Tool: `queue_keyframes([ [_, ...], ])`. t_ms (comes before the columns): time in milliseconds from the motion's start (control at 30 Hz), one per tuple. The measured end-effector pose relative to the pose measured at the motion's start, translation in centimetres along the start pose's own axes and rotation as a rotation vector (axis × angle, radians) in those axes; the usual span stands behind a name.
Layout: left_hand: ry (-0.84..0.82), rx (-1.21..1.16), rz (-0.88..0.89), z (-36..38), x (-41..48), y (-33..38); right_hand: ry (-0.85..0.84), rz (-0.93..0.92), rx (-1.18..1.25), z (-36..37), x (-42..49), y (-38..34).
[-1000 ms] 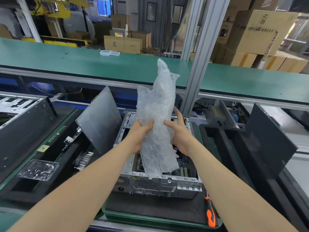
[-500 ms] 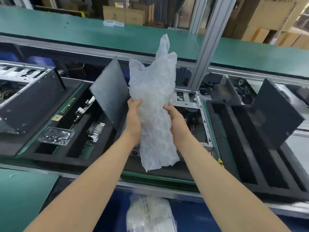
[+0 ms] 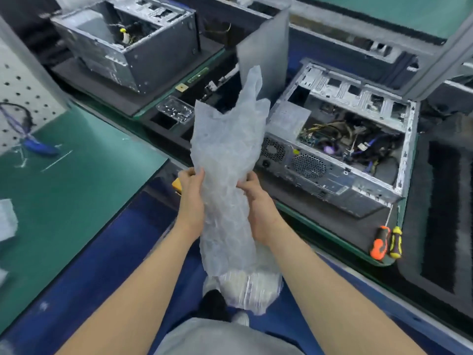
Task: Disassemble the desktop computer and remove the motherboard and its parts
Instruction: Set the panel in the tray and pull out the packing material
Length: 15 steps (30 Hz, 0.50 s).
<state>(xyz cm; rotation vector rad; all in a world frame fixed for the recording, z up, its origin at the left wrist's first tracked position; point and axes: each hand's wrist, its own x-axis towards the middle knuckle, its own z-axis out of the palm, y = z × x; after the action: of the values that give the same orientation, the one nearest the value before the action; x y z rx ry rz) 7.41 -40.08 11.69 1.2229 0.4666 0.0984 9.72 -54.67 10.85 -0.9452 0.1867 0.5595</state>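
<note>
To the left of the grip and lower down, a wide green mat (image 3: 76, 190). To the right of the grip and a bit farther off, the open computer case (image 3: 358, 190), lying on a dark foam pad, round fan holes facing the hands, well apart from both of them. Inside it, a tangle of wires (image 3: 340, 131) over a bit of bluish-green board (image 3: 309, 140). A pale label on the grey box (image 3: 289, 119) in the near corner, words too blurry to read. Far up and to the left of the grip, another open case (image 3: 133, 47). Just behind the top of the held thing, a grey side panel (image 3: 266, 52) standing on its edge. Between both hands, a long bubble wrap bag (image 3: 225, 155), held upright, top end poking high above the fingers, bottom end hanging below the wrists. Left hand (image 3: 192, 198) grasping its left side, fingers curled onto it. Right hand (image 3: 258, 203) grasping its right side the same way. Straight below the grip, down on the floor, a full plastic bag (image 3: 250, 288). Up and a little left of the grip, a small clear tray (image 3: 175, 110). Low and far to the right, an orange screwdriver (image 3: 380, 242) and a yellow screwdriver (image 3: 395, 240), side by side.
</note>
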Motion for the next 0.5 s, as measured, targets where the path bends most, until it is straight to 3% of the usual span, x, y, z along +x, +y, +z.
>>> queue_keyframes([
  [267, 0.217, 0.199, -0.124, -9.3, -5.7, -4.1, 0.109, 0.323, -0.03, 1.5, -0.5, 10.2],
  [500, 0.345, 0.268, -0.118, -19.4, -9.5, -3.3, -0.018, 0.447, -0.15, 8.4, 0.6, 17.6],
])
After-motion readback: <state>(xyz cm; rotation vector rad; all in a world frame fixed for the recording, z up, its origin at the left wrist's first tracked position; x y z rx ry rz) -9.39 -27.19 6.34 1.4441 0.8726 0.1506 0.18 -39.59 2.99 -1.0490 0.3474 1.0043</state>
